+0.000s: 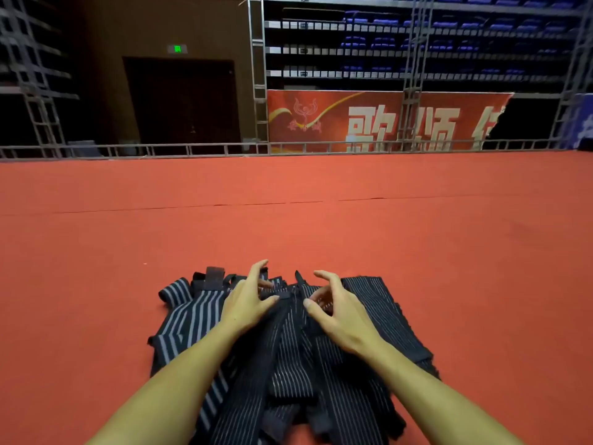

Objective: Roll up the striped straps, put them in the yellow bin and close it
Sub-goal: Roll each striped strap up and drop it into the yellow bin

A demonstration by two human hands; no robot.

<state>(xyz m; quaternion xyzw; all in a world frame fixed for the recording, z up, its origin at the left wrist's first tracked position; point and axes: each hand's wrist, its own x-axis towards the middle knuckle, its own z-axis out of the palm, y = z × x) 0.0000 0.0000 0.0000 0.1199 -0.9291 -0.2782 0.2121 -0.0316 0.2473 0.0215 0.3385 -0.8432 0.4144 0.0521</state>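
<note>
Both forearms reach over the heap of striped straps [288, 348] on the red floor [417, 236]. My left hand [248, 301] and right hand [337, 311] hover, fingers spread, holding nothing. Beyond: metal railing [192, 149], red banner [369, 123].

**Two hands over a heap of striped straps on a red floor**

A loose pile of black striped straps [288, 348] lies unrolled on the red carpeted floor [321, 226], some with wide grey stripes, others with thin ones. The left hand [247, 300] and right hand [337, 309] are above the far part of the pile, fingers spread and curved, holding nothing; whether they touch the fabric is unclear. Beyond the floor's far edge runs a low metal rail [224, 149], with a red banner [369, 120] bearing large white characters, a dark door [183, 101] and tiers of blue seats [449, 43].
</note>
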